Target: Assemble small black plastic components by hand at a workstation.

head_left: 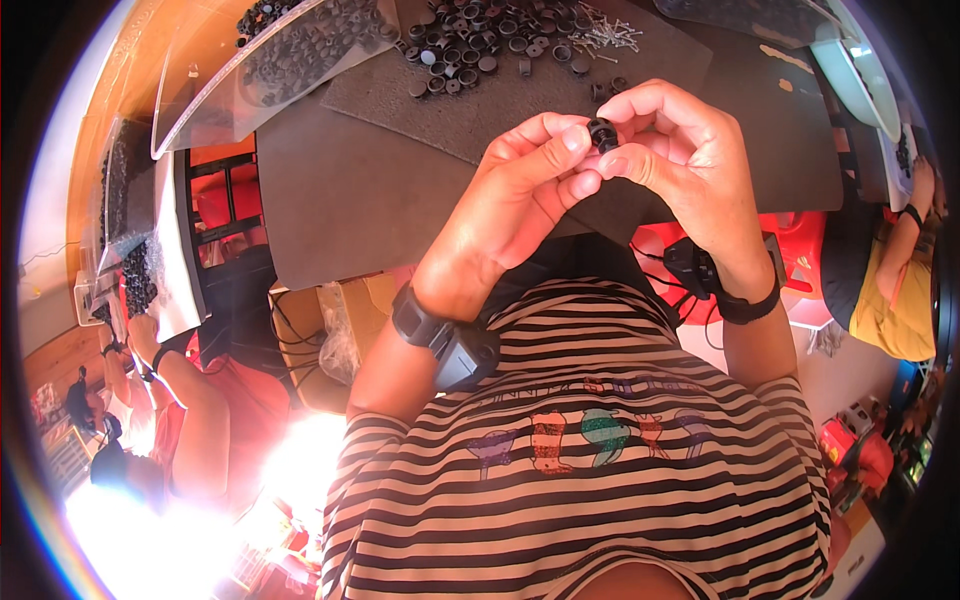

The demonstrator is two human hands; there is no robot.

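Between my two hands, above the near part of the dark table, is a small round black plastic part (602, 135). My left hand (535, 175) pinches it from the left with thumb and fingertips. From the other side, the thumb and index finger of my right hand (685, 150) close on the same part. My fingers cover some of it, so its full shape is hidden. Beyond my hands lies a heap of black caps and rings (470, 50) on a dark mat (440, 115). A small pile of silver screws (608, 38) sits beside that heap.
A clear plastic bin (230, 85) with many black parts stands at the far left. Another pale bin (855, 85) is at the far right. People work on both sides, one arm (905, 215) showing at right. A cardboard box (365, 310) stands below the table edge.
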